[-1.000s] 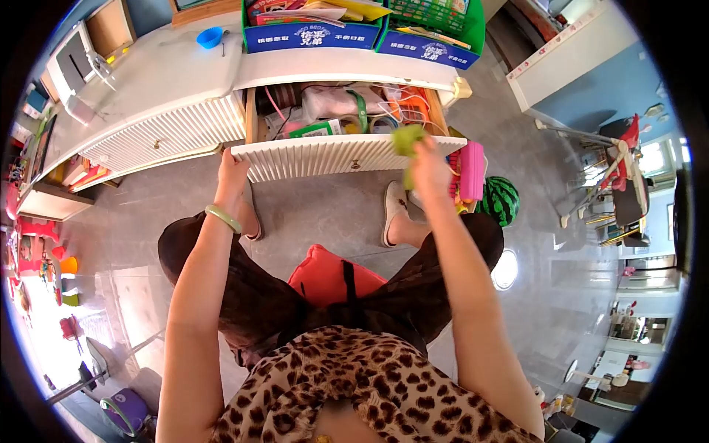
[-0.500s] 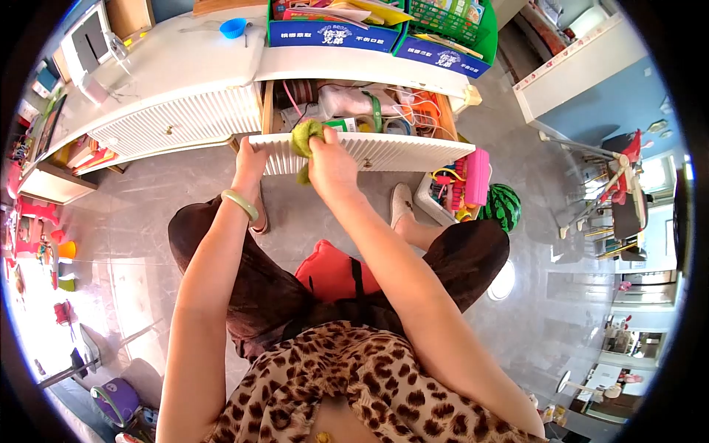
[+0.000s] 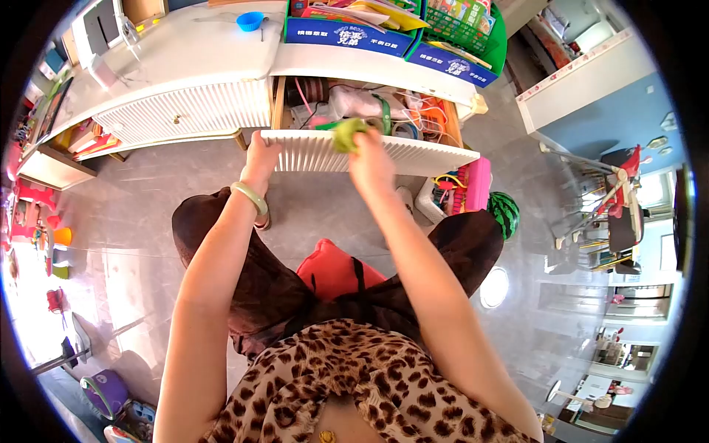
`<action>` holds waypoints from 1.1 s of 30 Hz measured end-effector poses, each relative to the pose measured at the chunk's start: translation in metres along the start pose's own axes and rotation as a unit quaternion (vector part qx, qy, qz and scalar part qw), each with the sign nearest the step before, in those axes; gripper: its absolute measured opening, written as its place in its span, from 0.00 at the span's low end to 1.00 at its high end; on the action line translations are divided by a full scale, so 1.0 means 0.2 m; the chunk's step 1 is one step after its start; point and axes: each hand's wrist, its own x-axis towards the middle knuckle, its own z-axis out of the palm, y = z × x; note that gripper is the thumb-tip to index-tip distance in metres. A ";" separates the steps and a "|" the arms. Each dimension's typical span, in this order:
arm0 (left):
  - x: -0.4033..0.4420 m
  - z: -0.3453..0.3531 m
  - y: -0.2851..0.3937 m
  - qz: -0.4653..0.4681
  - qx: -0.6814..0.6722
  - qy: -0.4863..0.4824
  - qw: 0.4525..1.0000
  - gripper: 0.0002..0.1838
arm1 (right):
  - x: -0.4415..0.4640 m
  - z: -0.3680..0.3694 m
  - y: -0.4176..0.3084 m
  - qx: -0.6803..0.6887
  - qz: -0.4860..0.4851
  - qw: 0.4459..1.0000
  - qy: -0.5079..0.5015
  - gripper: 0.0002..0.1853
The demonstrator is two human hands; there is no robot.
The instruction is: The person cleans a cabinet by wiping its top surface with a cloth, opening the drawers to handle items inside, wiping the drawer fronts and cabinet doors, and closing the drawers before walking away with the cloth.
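Observation:
A white ribbed drawer front (image 3: 317,151) stands pulled out from the white cabinet. At its left end, my left hand (image 3: 261,156) is closed on the edge, with a pale green bangle (image 3: 249,198) on the wrist. My right hand (image 3: 371,162) grips a green cloth (image 3: 348,136) against the top edge of the front, near its middle. Behind the front, the drawer holds a clear plastic package (image 3: 362,103), a green band (image 3: 385,114), white cables (image 3: 425,109) and an orange item (image 3: 449,127). My right hand hides the drawer's knob.
On the cabinet top (image 3: 199,44) are a blue cup (image 3: 249,21) and blue-and-green boxes (image 3: 347,37) of papers. Right of the drawer lie a pink case (image 3: 478,183) and a watermelon-patterned ball (image 3: 504,214). A red cushion (image 3: 332,272) sits between my legs.
My right hand moved with the green cloth from the drawer front's right end to near its left end, then back toward the middle. My left hand stays at the left end. The view has shifted slightly.

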 end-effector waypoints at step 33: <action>-0.02 -0.01 0.01 0.000 0.022 -0.007 1.000 0.31 | -0.02 -0.22 0.37 -0.041 0.059 0.995 0.073 0.14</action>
